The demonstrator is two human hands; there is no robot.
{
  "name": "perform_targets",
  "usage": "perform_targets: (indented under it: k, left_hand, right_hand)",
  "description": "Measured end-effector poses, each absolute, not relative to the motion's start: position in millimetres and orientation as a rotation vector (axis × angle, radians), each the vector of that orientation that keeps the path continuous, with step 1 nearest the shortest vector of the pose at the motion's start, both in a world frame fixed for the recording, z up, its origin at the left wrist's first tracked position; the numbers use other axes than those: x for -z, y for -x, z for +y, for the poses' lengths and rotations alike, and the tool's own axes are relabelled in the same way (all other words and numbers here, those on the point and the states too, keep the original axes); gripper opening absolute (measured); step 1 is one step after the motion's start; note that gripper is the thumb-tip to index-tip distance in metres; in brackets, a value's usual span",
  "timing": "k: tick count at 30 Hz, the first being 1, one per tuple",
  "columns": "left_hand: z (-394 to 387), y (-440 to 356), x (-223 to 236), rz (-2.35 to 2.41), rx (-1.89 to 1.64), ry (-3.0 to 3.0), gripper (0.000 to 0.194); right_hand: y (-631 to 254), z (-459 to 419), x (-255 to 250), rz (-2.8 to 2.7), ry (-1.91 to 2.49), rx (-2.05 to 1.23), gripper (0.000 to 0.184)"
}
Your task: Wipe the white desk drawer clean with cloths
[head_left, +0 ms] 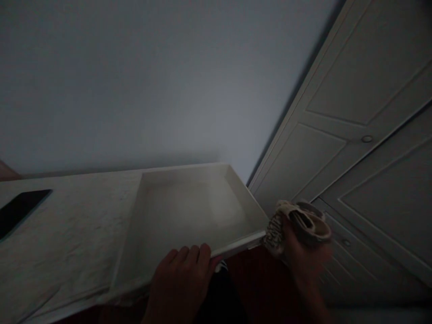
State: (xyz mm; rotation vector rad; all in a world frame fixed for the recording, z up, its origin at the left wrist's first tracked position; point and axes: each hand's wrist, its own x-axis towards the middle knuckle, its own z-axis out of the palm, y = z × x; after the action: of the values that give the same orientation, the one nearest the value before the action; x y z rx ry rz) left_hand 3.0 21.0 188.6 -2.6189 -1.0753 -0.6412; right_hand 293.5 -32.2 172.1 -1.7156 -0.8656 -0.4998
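Note:
A shallow white drawer-like tray (182, 202) rests at the right end of a pale marbled tabletop. My left hand (184, 279) has its fingers hooked over the tray's near rim, thumb below the edge. To the right, my right hand (300, 252) is closed around a bunched, folded cloth (303, 220) with a beige, textured fringe. The cloth is at the tray's near right corner. Blur softens the right hand's outline.
On the tabletop (74, 225) at left lies a dark smartphone (22, 209). A thin stick-like item (40, 303) is near the front left edge. Behind stands a plain wall (151, 90). A panelled white wardrobe (337, 135) with round knobs rises at right.

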Motion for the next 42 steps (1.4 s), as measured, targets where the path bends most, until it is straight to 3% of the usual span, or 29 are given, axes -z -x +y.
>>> perform_targets:
  k: [6,11,14,19,23,29,34,42]
  left_hand:
    - [17,-6,-180,-1.130,0.735,2.570,0.021]
    - [19,-6,-176,-1.145,0.801,2.618,0.019]
    - [19,-6,-178,-1.157,0.788,2.604,0.017]
    - [18,-5,-179,-1.144,0.792,2.567,0.019]
    - [18,-4,-175,-1.131,0.787,2.567,0.019]
    - [19,-5,-174,-1.125,0.855,2.541,0.021]
    - [19,-7,-175,-1.131,0.913,2.543,0.020]
    - [17,-9,-175,-1.195,0.906,2.572,0.017]
  right_hand:
    - [-277,-34,-203,-1.636,1.745,0.677,0.044]
    - [-250,-22,-232,-2.142,1.780,0.611,0.053]
    - [-232,-13,-236,-2.304,1.704,0.583,0.048]
    - [-247,-4,-239,-2.345,1.638,0.499,0.050]
    - [-283,11,-255,-2.287,1.911,0.168,0.052]
    - [-291,51,-271,-2.252,2.296,-0.063,0.072]
    - [-283,85,-269,-2.376,2.423,0.141,0.058]
    - [-290,154,-264,-2.293,2.333,0.329,0.055]
